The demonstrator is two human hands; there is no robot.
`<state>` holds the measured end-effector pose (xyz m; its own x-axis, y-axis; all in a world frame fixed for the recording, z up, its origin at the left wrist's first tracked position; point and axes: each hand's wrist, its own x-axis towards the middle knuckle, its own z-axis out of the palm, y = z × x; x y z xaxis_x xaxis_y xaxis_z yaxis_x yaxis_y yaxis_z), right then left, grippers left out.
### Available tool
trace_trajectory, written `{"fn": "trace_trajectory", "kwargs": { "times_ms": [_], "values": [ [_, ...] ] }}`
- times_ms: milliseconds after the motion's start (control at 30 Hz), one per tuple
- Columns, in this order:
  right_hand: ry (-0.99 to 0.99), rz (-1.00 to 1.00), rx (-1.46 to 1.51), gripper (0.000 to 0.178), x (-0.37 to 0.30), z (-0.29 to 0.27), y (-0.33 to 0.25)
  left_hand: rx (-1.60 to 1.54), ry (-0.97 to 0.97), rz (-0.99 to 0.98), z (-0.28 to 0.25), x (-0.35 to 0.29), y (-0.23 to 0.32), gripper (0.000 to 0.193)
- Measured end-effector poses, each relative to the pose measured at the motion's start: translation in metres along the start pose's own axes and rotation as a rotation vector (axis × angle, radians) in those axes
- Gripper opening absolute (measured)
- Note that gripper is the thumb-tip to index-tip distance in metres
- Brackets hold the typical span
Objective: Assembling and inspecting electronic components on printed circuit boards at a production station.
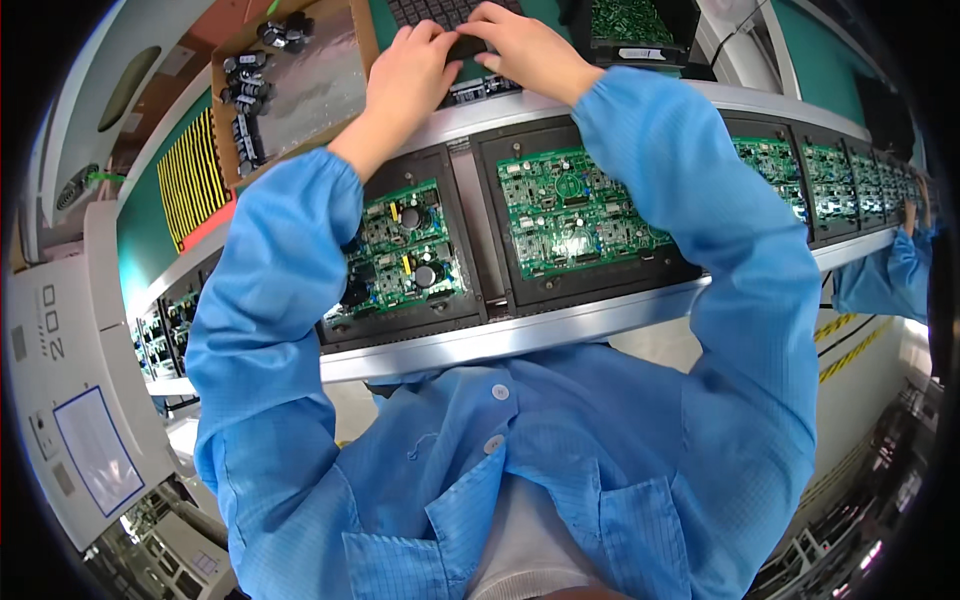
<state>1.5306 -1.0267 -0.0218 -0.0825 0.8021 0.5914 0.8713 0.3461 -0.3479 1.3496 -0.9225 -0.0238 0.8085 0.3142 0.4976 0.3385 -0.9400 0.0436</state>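
Observation:
Both arms reach in blue sleeves over the conveyor to its far side. My left hand is closed, its thumb and fingertips bent in above a black tray. Close beside it, my right hand is closed too, fingertips almost meeting the left ones. Whatever lies between the fingers is too small or hidden to make out. Just below the hands is a row of small dark parts. Under my forearms, green circuit boards sit in black frames: one board at left, a larger board at right, partly covered by my sleeve.
A cardboard box at left holds several black cylindrical capacitors. A black bin of small green parts stands far right of my hands. Metal rails edge the conveyor. At the right rim, a person in a blue sleeve works.

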Motion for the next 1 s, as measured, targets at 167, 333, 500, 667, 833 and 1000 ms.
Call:
{"fn": "trace_trajectory", "kwargs": {
  "times_ms": [167, 333, 500, 667, 833, 1000],
  "values": [
    [-0.131, -0.131, -0.157, 0.017, 0.003, 0.025, 0.034, 0.242, 0.035, 0.133, 0.020, 0.000, -0.010, 0.026],
    [-0.166, -0.050, -0.125, 0.011, 0.002, 0.023, 0.035, 0.231, 0.057, 0.183, 0.018, -0.002, -0.006, 0.023],
    [-0.038, 0.061, 0.011, 0.022, 0.005, -0.043, -0.006, 0.104, 0.117, 0.149, 0.026, -0.001, -0.009, 0.012],
    [-0.135, 0.055, -0.024, 0.029, -0.070, -0.145, -0.036, -0.047, 0.136, 0.160, 0.013, 0.008, 0.006, 0.018],
    [-0.326, 0.383, -0.089, 0.031, -0.159, -0.161, -0.008, -0.619, -0.222, -0.026, -0.013, -0.010, 0.087, 0.022],
    [-0.334, 0.362, -0.057, 0.030, -0.187, -0.136, 0.007, -0.719, -0.409, 0.047, 0.018, -0.008, 0.127, 0.027]
  ]
}}
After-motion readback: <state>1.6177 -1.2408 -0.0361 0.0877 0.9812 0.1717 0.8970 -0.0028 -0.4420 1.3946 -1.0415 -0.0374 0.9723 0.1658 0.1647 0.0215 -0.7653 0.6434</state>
